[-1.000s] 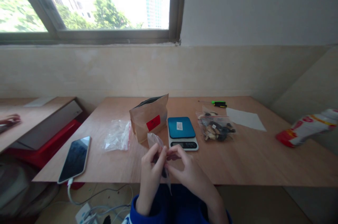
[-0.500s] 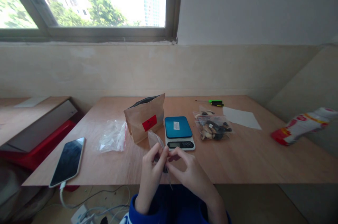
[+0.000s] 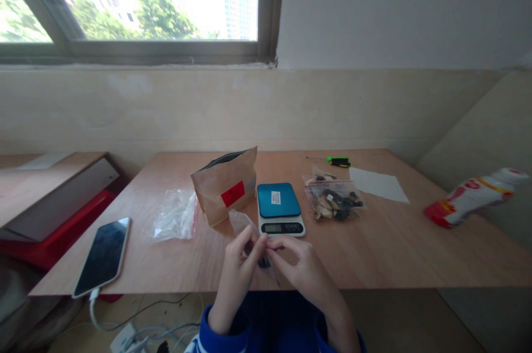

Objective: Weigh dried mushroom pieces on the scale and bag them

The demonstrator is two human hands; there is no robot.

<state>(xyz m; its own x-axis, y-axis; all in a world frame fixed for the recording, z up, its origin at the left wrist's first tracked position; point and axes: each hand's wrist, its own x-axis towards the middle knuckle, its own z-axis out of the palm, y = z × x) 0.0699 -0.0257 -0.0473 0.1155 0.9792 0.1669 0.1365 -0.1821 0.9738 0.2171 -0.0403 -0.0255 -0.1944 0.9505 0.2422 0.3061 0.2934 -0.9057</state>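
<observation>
Your left hand (image 3: pixel 236 271) and right hand (image 3: pixel 304 271) pinch a clear plastic bag (image 3: pixel 240 222) closely, fingers curled, over the plywood table (image 3: pixel 374 250).
Just beyond, at 12 o'clock, sits a digital scale (image 3: pixel 279 209); a kraft pouch (image 3: pixel 223 191) stands at 11, a zip bag of dark pieces (image 3: pixel 332 200) lies at 1.

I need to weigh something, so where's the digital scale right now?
In the head view, the digital scale sits on the wooden table, right of the kraft paper bag and left of the zip bag.
</observation>
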